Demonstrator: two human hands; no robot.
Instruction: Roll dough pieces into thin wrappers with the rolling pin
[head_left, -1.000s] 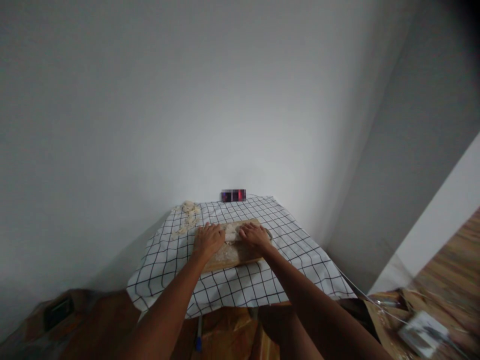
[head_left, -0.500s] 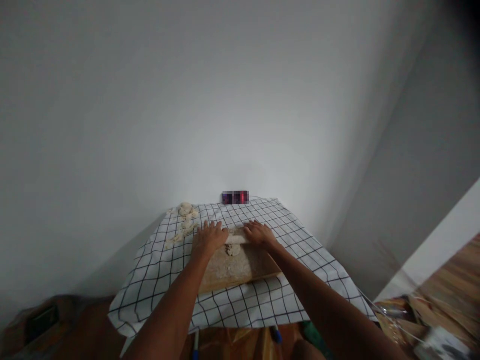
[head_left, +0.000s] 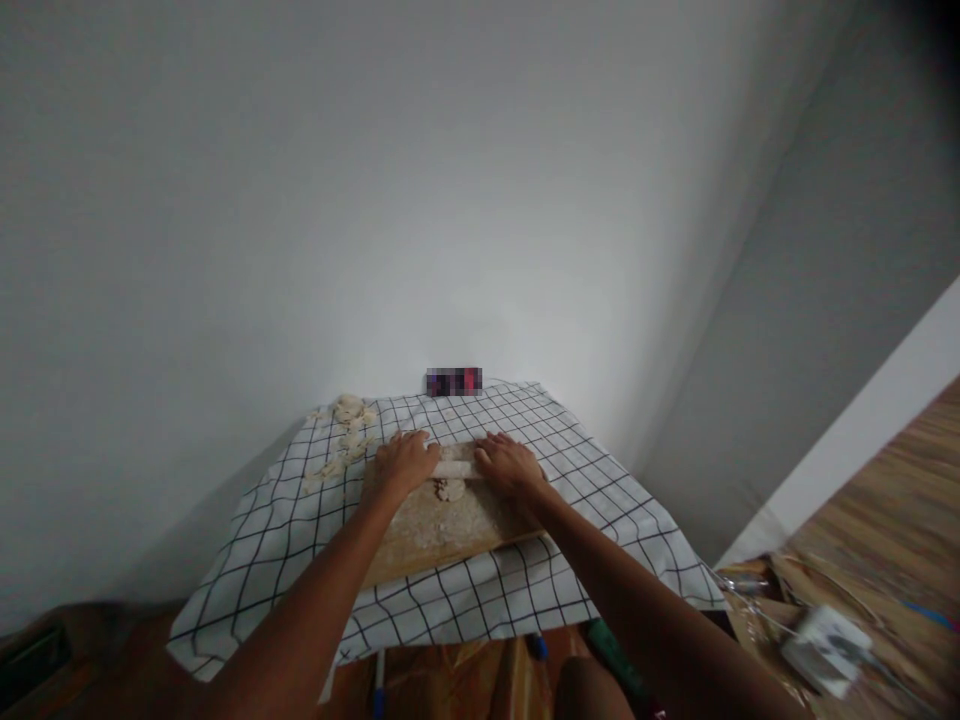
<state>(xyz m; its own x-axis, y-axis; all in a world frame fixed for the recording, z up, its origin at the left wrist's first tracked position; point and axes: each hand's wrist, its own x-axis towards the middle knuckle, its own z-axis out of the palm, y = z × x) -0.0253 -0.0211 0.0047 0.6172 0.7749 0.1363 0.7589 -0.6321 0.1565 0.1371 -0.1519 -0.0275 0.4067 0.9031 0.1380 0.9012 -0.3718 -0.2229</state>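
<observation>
My left hand (head_left: 405,463) and my right hand (head_left: 510,462) are closed over the two ends of a pale rolling pin (head_left: 455,469), whose middle shows between them. The pin lies crosswise near the far side of a wooden board (head_left: 450,535) dusted with flour. Just on the near side of the pin sits a small flat piece of dough (head_left: 451,490) with an uneven edge. Whether the pin presses on part of it I cannot tell. My palms hide the pin's ends.
A checked cloth (head_left: 277,570) covers the table. At its far left are a lump of dough (head_left: 348,407) and a trail of dough scraps (head_left: 346,452). By the wall stands a dark blurred-out device (head_left: 454,382). A white power strip (head_left: 828,648) is at the lower right.
My view has tilted and turned slightly right, so the table sits higher and further left. Both hands stay on the rolling pin, and my left fingers look more curled.
</observation>
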